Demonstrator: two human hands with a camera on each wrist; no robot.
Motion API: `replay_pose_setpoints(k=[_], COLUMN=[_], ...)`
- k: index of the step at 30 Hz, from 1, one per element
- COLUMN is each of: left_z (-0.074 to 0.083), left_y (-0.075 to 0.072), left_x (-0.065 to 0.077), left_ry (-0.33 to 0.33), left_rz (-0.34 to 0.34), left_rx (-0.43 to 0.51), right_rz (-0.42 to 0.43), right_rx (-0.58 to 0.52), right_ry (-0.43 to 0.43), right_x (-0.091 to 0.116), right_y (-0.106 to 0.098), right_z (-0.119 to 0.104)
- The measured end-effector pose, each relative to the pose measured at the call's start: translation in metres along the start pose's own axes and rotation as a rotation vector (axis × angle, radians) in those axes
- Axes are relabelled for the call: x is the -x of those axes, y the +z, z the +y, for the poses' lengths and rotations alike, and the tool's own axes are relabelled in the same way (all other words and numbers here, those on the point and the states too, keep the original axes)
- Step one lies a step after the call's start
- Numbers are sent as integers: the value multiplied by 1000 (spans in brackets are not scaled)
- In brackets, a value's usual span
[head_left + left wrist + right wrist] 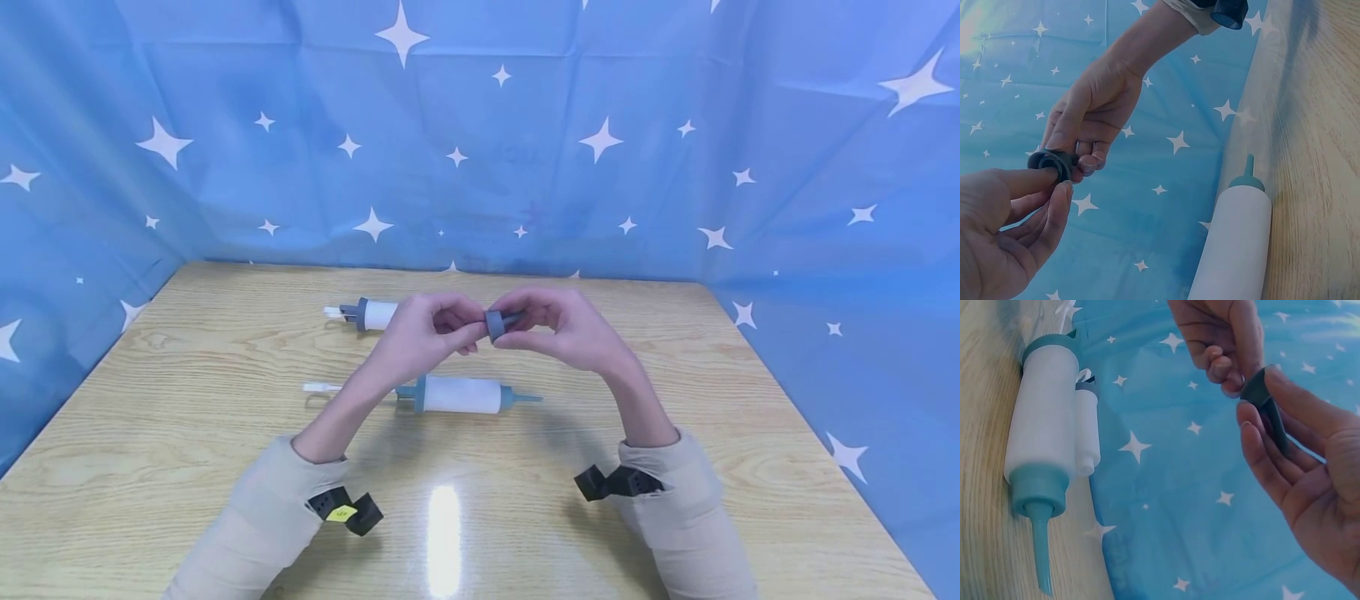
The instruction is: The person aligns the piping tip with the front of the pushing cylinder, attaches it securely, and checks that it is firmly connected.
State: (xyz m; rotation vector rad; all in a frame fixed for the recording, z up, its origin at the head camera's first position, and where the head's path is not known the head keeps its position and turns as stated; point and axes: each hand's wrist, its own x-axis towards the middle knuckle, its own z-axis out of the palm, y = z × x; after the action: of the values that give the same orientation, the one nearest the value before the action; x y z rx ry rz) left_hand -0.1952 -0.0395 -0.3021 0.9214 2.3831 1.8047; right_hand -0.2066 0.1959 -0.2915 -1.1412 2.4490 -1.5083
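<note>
The grey cap [494, 326] was up above the counter [150, 458], between both hands. The left hand [422, 335] pinched its wide rim [1035, 161]; the right hand [572, 330] gripped it from the other side, fingers along the narrow spout [1277, 428]. It looked light, stiff and smooth, probably hard to break but apt to turn under loose fingertips; the rim seemed the surest hold, the spout useful for steadying.

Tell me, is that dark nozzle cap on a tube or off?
Off: the dark nozzle cap is held by the left hand and right hand; in the right wrist view, the farther tube has a bare white end.
</note>
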Motion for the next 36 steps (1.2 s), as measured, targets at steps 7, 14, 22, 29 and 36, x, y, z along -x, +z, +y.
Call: replay_pose_setpoints(k=[7,14,22,29,36], left_z=[-1,-2,-4,-5,-7], left_y=[1,1,1,0,-9], left_x=[-1,-2,-3,-3,-3], left_ry=[-43,-34,-12,-32,-56], left_rz=[44,68,68,55,39], left_rx=[-8,-33,-91,-87,-110], right_rz=[-5,-11,-18,-20,14], right_rx=[3,-19,-37,-4,17], right_ry=[4,4,84,72,75], right_x=[0,-1,-1,-2,-2], right_y=[4,7,10,11,10], right_z=[-4,-4,-6,-6,-5])
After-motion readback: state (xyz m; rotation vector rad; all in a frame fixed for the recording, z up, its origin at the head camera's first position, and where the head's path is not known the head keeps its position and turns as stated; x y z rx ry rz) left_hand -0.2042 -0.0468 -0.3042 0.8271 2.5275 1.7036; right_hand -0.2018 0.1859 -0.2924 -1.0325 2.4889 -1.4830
